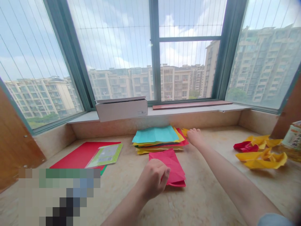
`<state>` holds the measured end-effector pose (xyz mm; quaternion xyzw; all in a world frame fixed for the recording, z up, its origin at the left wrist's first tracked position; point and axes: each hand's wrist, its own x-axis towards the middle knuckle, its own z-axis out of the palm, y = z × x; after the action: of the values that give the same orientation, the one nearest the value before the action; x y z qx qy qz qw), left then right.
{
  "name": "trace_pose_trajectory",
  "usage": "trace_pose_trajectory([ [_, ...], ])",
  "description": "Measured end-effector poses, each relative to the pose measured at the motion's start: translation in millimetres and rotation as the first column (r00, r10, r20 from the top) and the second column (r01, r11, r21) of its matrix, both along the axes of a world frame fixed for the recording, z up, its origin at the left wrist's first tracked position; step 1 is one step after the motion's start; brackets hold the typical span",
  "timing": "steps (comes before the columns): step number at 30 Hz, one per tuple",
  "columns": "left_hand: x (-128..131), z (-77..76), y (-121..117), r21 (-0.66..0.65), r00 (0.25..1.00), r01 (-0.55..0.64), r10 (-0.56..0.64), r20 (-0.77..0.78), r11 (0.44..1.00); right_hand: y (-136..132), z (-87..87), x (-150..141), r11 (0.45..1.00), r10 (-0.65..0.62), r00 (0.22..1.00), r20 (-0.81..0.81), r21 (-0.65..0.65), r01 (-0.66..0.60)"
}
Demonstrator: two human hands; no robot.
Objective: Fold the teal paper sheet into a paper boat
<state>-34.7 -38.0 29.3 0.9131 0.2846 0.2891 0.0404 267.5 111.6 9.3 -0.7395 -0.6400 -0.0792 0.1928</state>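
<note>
Pink creased paper (175, 169) lies at two o'clock from the left hand (152, 179), long axis eleven-to-five; this grip is curled, whether holding I cannot tell. Yellow paper (184, 132) is at the right hand's (194, 137) ten o'clock, its grip unclear.

Home interior, by appearance: 1 bay-window recess in an apartment. Ledge (195, 201), beige, stone-patterned, set inside the bay, with 1 low matching upstand behind and 1 white sill (83, 117) above. Window frames (154, 62), teal-green, glazed on 3 sides; thin wires (117, 27) across the view. Brown wood-look panels (16, 138), 1 at each side. Outside: multi-storey residential blocks (265, 62) and treetops (236, 94), seen from an upper floor. Domestic craft stock on the ledge: coloured paper sheets (155, 135), stacked.
</note>
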Motion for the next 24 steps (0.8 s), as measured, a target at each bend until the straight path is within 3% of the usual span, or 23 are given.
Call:
trace_pose_trajectory([
  [5, 0.7, -1.9, -1.2, -0.137, 0.987, 0.023, -0.001, 0.163, 0.99, -26.7, 27.5, -4.4, 0.985, 0.011, 0.977, -0.215, 0.17, 0.026],
  [8, 4.2, -6.7, -0.2, -0.285, 0.945, 0.014, 0.081, 0.318, 0.958, -62.6, 35.9, -25.1, 0.955, 0.198, 0.912, -0.361, 0.282, -0.095],
  [9, 5.6, -7.7, 0.6, -0.345, 0.916, 0.017, 0.124, 0.382, 0.939, -77.1, 35.7, -35.0, 0.896, 0.41, 0.724, -0.554, 0.394, -0.205],
  [10, 6.8, -8.0, 1.5, -0.404, 0.879, 0.041, 0.159, 0.45, 0.914, -92.1, 34.3, -45.7, 0.828, 0.561, 0.484, -0.672, 0.471, -0.305],
  [11, 7.9, -7.5, 2.2, -0.454, 0.837, 0.093, 0.178, 0.518, 0.886, -106.7, 31.9, -56.3, 0.774, 0.622, 0.281, -0.731, 0.519, -0.363],
  [12, 8.5, -6.3, 2.7, -0.492, 0.796, 0.17, 0.176, 0.58, 0.854, -120.6, 29.0, -66.5, 0.738, 0.63, 0.136, -0.764, 0.535, -0.411],
  [14, 8.9, -2.4, 2.8, -0.531, 0.723, 0.348, 0.14, 0.677, 0.773, -143.4, 22.7, -83.4, 0.693, 0.597, 0.004, -0.802, 0.514, -0.505],
  [16, 8.7, 1.1, 1.7, -0.554, 0.679, 0.463, 0.126, 0.724, 0.692, -157.8, 16.9, -93.9, 0.671, 0.581, -0.017, -0.814, 0.491, -0.556],
  [18, 8.5, 2.4, 0.7, -0.595, 0.669, 0.482, 0.168, 0.724, 0.643, -163.8, 11.7, -98.2, 0.665, 0.575, 0.0, -0.818, 0.466, -0.584],
  [24, 9.4, -5.1, 4.4, -0.665, 0.66, 0.434, 0.288, 0.694, 0.608, -157.8, 2.0, -93.8, 0.731, 0.591, 0.079, -0.803, 0.491, -0.474],
])
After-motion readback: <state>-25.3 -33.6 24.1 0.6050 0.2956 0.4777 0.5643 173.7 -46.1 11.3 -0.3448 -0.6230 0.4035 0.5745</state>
